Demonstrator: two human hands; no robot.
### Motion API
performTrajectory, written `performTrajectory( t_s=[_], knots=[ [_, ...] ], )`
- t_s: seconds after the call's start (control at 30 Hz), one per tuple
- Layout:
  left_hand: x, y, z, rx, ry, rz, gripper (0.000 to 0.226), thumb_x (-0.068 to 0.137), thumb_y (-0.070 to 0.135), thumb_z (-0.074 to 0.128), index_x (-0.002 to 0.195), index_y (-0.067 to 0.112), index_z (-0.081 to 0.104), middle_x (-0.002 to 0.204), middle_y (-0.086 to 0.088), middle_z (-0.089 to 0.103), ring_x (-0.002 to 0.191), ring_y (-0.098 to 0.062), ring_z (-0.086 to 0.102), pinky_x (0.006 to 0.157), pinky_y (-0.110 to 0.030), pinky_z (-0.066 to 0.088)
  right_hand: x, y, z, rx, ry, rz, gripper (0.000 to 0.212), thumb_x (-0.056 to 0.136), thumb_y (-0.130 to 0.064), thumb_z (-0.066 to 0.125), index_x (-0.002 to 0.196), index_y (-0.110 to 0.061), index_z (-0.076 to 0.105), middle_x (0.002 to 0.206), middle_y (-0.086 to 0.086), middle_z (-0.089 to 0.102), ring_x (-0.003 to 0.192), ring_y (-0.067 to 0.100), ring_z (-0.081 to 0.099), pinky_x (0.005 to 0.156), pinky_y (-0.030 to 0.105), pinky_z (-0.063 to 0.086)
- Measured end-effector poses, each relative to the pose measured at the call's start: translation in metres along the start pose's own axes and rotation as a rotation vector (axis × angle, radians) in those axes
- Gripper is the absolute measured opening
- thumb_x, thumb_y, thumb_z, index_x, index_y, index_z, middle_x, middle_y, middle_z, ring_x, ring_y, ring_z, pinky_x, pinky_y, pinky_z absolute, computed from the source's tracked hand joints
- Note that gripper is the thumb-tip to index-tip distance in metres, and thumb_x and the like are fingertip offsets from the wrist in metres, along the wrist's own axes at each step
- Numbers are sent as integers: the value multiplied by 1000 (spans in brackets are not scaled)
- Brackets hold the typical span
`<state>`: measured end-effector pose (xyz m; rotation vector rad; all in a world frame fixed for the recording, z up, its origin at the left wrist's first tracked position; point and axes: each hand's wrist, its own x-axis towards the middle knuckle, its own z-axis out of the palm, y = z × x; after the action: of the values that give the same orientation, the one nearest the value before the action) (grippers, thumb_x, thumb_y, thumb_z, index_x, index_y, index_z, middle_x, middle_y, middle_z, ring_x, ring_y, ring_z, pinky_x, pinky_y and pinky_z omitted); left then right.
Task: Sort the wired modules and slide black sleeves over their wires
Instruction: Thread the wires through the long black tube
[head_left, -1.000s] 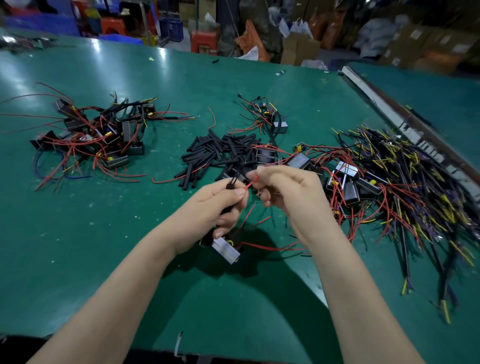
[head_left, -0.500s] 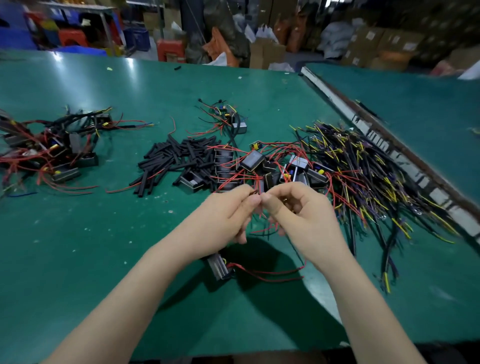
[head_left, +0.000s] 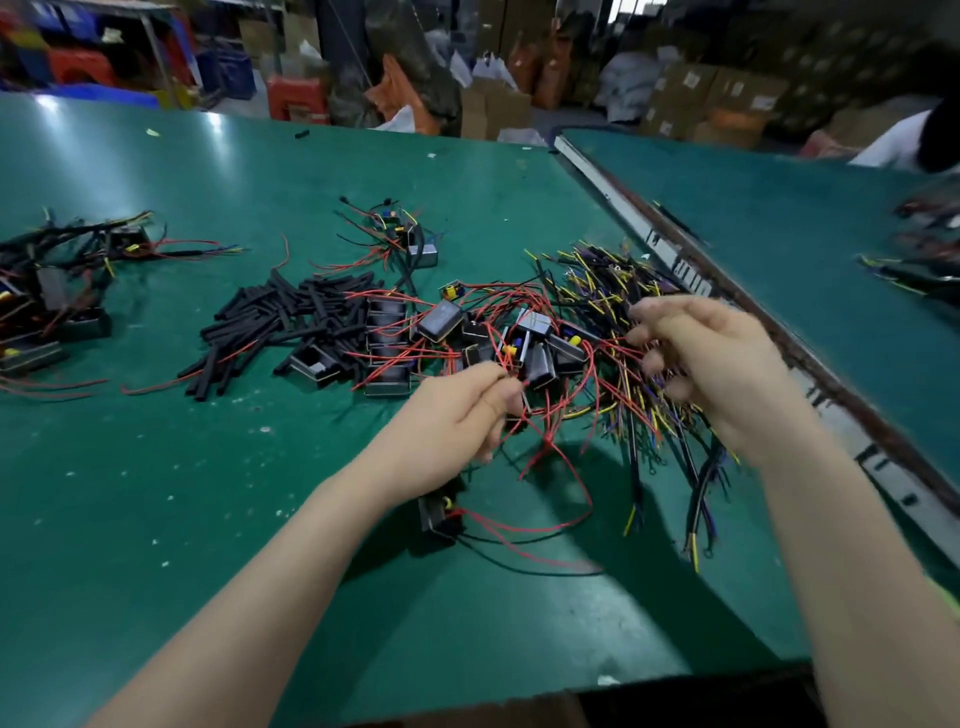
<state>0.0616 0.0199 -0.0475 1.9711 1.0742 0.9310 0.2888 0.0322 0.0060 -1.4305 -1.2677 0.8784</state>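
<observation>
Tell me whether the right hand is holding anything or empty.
Cannot tell for sure. The right hand is blurred, its fingers loosely curled over the wire pile; no wire or sleeve shows clearly pinched.

Bare green surface (head_left: 156, 519) lies open along the near left, while the pile of black sleeves (head_left: 291, 322), the cluster of modules (head_left: 467, 343) and the wire tangle (head_left: 623, 322) block the middle and right up to the metal rail (head_left: 675, 260).
</observation>
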Motion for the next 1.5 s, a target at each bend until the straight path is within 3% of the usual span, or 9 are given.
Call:
performTrajectory(
  t_s=[0.13,0.27,0.53,0.7,0.8,0.93,1.07,1.2,1.5],
  knots=[
    [-5,-8,2,181,166,80,34,96,40,33,85,15,54,57,11,49,55,-3,48,59,-27,40,56,14,-8,-510,186,-60,10,90,-24,55,88,-25,64,79,-9,62,71,13,56,62,28,43],
    [-11,-11,2,273,191,98,28,92,47,27,81,27,42,63,10,48,65,-19,50,64,-38,43,87,23,-11,-1081,-10,110,19,91,-35,61,91,-16,65,86,9,63,80,26,56,69,30,41],
    [-11,-13,1,239,219,101,43,92,50,26,88,17,53,66,7,51,65,-20,52,65,-43,46,81,21,-7,-1137,-20,198,24,95,-26,57,102,-6,69,102,20,67,90,37,61,72,35,48],
    [-11,-15,2,168,247,83,40,93,50,28,86,21,55,60,10,49,60,-10,52,61,-40,51,73,6,-6,-982,171,75,22,99,-23,46,112,-10,57,108,17,65,96,32,57,80,37,47],
    [-13,-14,3,88,272,69,25,94,46,32,79,36,50,58,10,50,56,-6,52,59,-32,49,64,-12,-4,-743,280,-147,22,98,-31,51,110,-15,57,101,8,68,97,26,58,79,31,42],
    [-13,-9,5,-49,262,29,27,94,43,34,78,30,52,53,8,49,49,-4,48,53,-19,41,42,-39,7,-370,343,-478,9,94,-30,59,97,-21,58,85,-4,61,78,11,56,73,29,47],
    [-16,-3,7,-212,173,7,31,96,42,40,88,22,61,68,7,61,63,-9,61,63,-22,48,13,-40,39,38,-96,-325,8,91,-31,61,96,-24,60,77,-8,67,60,0,56,51,13,42],
    [-14,-1,4,-102,270,75,26,94,32,42,102,24,65,88,6,66,87,-7,60,81,-21,45,1,-24,61,-119,-500,-412,11,94,-8,56,101,-12,63,83,1,67,69,-5,59,65,9,43],
    [-9,-5,2,-289,344,3,14,91,33,49,96,30,62,75,24,61,71,4,55,72,-17,45,-7,15,77,50,-410,-422,27,95,-12,56,115,-27,46,72,-13,66,65,-1,53,69,16,38]
  ],
)
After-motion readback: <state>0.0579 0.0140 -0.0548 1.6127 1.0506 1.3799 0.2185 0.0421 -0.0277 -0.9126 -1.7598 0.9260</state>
